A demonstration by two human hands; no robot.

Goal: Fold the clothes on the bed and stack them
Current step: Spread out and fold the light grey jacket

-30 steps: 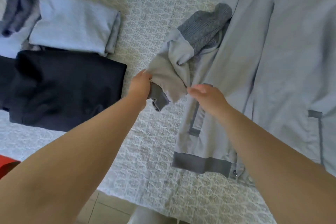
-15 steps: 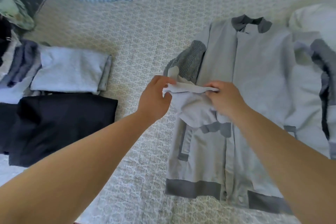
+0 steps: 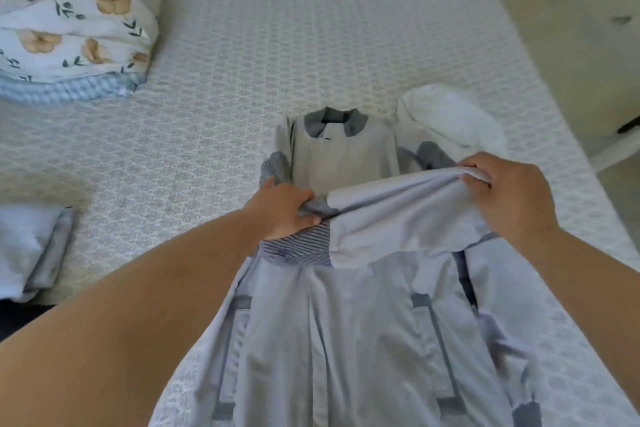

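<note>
Grey jacket flat on bed, left hand and right hand — each grip closed on its sleeve — white garment beside.

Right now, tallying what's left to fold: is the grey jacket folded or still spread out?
Mostly spread. The grey jacket lies flat, front up, on the bed; only one sleeve is drawn across its chest, held by the left hand and right hand.

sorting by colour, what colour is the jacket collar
Dark grey collar on a light grey jacket, clearest in the head view.
</note>
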